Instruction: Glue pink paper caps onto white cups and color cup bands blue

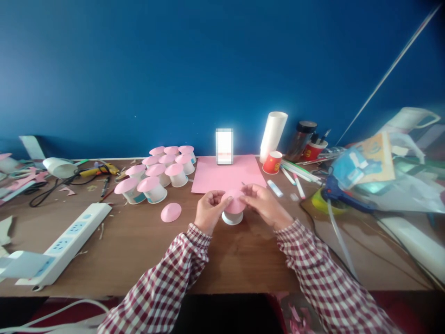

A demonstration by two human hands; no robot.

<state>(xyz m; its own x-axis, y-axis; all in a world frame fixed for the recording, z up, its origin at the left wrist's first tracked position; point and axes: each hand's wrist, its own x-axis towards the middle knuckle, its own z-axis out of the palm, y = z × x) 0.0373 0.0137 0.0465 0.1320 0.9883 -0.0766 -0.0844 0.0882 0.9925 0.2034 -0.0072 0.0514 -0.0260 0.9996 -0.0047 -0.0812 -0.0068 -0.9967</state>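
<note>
My left hand [209, 209] and my right hand [263, 204] meet at the middle of the wooden table [139, 250], both pinched on a pink paper cone cap [235, 203] that sits on an upturned white paper cup [232, 217]. The fingers of each hand curl around the cap's rim from either side. A loose pink cone [171, 212] lies on the table to the left of my left hand. A pink paper sheet [227, 173] lies flat just behind my hands.
Several white cups with pink caps [158, 174] stand in a cluster at the back left. A white power strip [66, 241] lies at the front left. A red cup [272, 162], markers [295, 178], a white roll [273, 134] and a blue glue gun [339, 192] crowd the right.
</note>
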